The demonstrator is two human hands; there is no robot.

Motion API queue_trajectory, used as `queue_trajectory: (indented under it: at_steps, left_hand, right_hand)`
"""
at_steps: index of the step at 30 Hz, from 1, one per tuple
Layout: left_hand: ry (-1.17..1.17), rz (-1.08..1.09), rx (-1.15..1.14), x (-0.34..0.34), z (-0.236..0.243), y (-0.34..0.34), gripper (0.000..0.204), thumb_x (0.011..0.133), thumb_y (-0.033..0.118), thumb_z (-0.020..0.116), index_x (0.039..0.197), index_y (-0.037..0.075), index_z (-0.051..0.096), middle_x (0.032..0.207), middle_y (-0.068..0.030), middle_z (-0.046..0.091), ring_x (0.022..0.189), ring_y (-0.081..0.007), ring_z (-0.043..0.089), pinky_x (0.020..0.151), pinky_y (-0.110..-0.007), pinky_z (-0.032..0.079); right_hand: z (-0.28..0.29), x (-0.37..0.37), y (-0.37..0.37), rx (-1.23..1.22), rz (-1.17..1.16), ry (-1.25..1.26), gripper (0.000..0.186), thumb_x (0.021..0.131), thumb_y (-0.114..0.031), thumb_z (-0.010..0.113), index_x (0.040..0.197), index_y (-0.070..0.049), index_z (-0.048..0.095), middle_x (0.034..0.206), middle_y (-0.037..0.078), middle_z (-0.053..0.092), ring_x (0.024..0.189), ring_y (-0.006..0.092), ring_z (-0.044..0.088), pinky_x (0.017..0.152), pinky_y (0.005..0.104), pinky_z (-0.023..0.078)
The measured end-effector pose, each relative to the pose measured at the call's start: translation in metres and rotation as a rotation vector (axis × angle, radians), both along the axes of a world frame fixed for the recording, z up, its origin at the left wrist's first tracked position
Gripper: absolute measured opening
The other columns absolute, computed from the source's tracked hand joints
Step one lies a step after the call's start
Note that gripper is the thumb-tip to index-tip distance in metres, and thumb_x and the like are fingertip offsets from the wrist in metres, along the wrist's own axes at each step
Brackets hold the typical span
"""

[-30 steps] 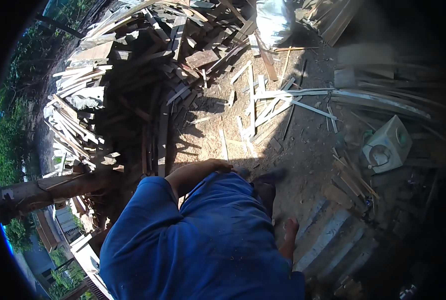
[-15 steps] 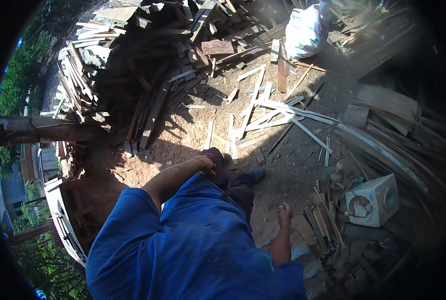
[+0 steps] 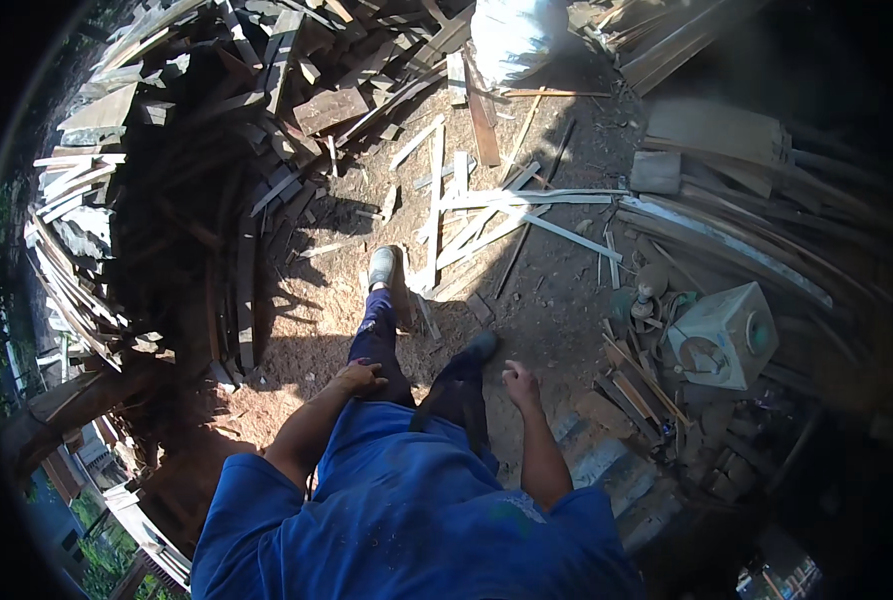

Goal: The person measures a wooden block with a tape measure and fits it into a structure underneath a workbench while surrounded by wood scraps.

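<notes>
My left hand (image 3: 361, 376) hangs beside my left thigh, its fingers loosely bent and apart, holding nothing that I can see. To the right of my legs, my right hand (image 3: 520, 378) is empty, fingers slightly curled and apart. Below me are my dark trousers and a grey shoe (image 3: 381, 267), stepped forward on the sunlit ground beside loose pale wooden slats (image 3: 436, 200).
Piles of scrap wood (image 3: 331, 110) curve round the left and top, with a white sack (image 3: 511, 35). Long boards (image 3: 726, 250), a boxy pale appliance (image 3: 721, 335) and short offcuts (image 3: 636, 385) lie at the right. A thick log (image 3: 56, 410) crosses the lower left.
My left foot has stepped forward into the sunlit patch. Both hands now show beside my legs, the right one higher in the picture. The view has shifted as I walk.
</notes>
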State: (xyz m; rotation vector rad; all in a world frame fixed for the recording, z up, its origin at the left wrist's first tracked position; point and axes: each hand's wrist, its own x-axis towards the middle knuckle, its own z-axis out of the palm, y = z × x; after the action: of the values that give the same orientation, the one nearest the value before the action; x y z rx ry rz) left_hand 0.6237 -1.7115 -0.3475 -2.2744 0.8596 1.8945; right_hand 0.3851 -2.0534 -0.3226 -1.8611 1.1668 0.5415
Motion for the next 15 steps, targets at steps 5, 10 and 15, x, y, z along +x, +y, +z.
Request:
queue_trajectory:
  at_steps: [5,10,15]
  left_hand:
    - [0.024,-0.061,0.013,0.098,-0.003,-0.007,0.073,0.096,0.059,0.053,0.153,0.014,0.041,0.141,-0.0305,0.052,0.136,-0.0422,0.047,0.114,-0.048,0.039]
    - [0.02,0.057,-0.108,0.151,-0.014,0.024,0.071,0.097,0.056,0.053,0.147,0.005,0.047,0.134,-0.0261,0.06,0.125,-0.0411,0.057,0.11,-0.045,0.043]
    - [0.014,0.062,-0.118,0.175,-0.016,0.009,0.061,0.098,0.051,0.055,0.135,0.003,0.059,0.128,-0.024,0.064,0.121,-0.0393,0.06,0.104,-0.046,0.047]
  right_hand:
    - [0.002,0.062,0.088,0.161,0.098,-0.039,0.042,0.09,-0.029,0.063,0.127,-0.009,0.066,0.113,0.021,0.071,0.108,0.0376,0.067,0.095,0.044,0.052]
    - [0.014,0.094,0.126,0.217,0.195,-0.019,0.042,0.088,-0.027,0.067,0.127,-0.009,0.066,0.106,0.017,0.073,0.103,0.0343,0.069,0.091,0.0428,0.054]
    - [0.043,0.105,0.098,0.143,-0.085,-0.096,0.041,0.09,-0.026,0.065,0.128,-0.009,0.065,0.109,0.018,0.072,0.104,0.0337,0.069,0.092,0.0417,0.054]
